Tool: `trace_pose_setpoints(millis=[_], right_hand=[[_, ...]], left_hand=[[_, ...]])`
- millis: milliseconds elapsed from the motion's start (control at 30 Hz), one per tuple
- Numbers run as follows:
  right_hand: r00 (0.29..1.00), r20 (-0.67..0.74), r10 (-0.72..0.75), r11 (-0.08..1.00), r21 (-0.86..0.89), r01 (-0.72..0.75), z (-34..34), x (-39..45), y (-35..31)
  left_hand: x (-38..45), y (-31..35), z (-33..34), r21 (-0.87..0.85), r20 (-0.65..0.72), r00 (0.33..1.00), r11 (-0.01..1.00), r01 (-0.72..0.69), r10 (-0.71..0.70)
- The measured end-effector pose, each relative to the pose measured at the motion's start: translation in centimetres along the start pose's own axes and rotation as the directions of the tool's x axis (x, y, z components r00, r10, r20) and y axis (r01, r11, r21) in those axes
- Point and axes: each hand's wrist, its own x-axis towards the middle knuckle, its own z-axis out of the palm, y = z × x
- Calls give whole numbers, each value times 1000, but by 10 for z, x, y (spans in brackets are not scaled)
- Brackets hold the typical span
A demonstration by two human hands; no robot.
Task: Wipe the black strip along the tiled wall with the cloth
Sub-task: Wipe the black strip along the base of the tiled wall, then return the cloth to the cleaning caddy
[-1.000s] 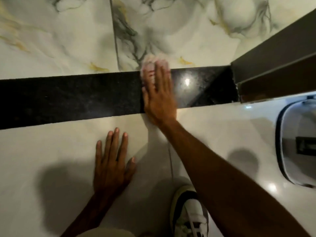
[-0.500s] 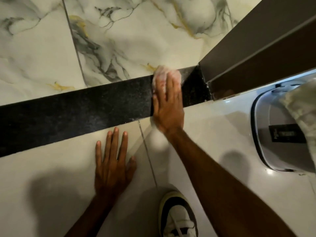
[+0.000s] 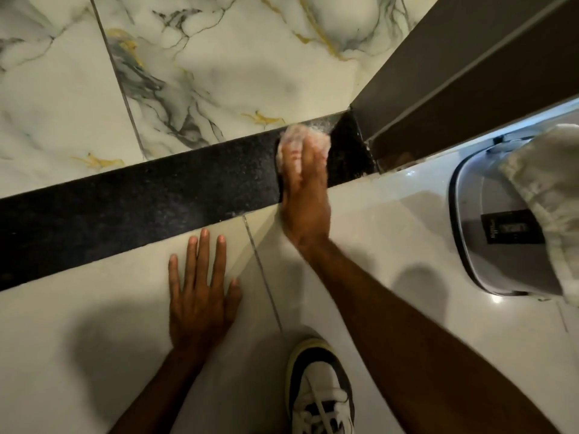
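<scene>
While the left hand braces flat at 6 o'clock, fingers spread and holding nothing, on the pale floor tile, the right hand presses the pinkish cloth onto the black strip, fingers extended over the cloth and pinning it rather than clenched. Judgement: keep the palm flat, pressure even, strokes overlapping along the strip's length, and work into the short unwiped end at 1 o'clock, where the brown door frame meets it. A white sneaker stands at 5 o'clock. A lidded grey bin sits at 3 o'clock. Farther off, veined marble wall tiles rise above the strip. Surfaces look glossy; smears may show.
</scene>
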Motion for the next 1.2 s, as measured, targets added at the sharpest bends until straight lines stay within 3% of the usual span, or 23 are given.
trace_pose_setpoints(millis=[67,133,233,300,367,467,667,767,867,967,1067,1200], right_hand=[[997,70,-19,976,217,3,-15,-47,-7],[976,216,3,950,306,-71,-39,-92,-12],[857,496,139,956,159,-247,-84,-144,-21],[772,575,272,876,185,-446,-145,-171,-40],[754,568,330,764,308,-567,-217,-198,-63],[761,524,382,614,472,-633,-344,-233,-84],[830,312,462,572,611,-547,-557,-255,-53],[793,138,593,558,640,-529,-621,-247,-3],[690,53,722,468,696,-544,-648,-233,46],[606,100,789,378,699,-607,-646,-205,87],[582,180,793,311,701,-641,-627,-176,115],[473,165,866,271,638,-720,-593,-148,145]], left_hand=[[2,4,-19,-17,110,994,1000,9,-7],[-4,10,-51,-1,221,975,1000,-16,15],[-33,29,-118,47,275,957,993,-105,88],[-59,56,-179,47,278,951,987,-157,138],[-84,82,-240,45,283,940,976,-211,191],[-106,128,-338,17,327,898,949,-316,293],[-75,254,-488,-103,325,806,866,-490,495],[-33,322,-510,-132,288,713,764,-632,640],[7,381,-509,-120,334,628,692,-712,703],[43,421,-491,-80,388,568,640,-764,726],[72,442,-467,-39,406,528,592,-805,746],[94,451,-429,2,454,508,570,-822,732]])
